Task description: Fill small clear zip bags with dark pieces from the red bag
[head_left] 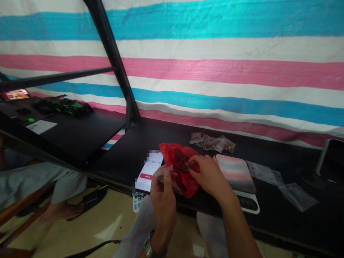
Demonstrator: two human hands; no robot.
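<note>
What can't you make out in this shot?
Head view only:
- Scale readout: too dark and small to read.
- Clear bag contents: partly hidden by left hand.
- Red bag contents: partly hidden by right hand; kind unclear.
- Phone top: pixelated.
- Stand: cut off by right edge.

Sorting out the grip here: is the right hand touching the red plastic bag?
Touching. The head view shows the right hand with its fingers resting against the red plastic bag, no gap between them.

Black table [166, 143] holds packets [212, 143], a phone [149, 172], a scale [248, 203].
</note>
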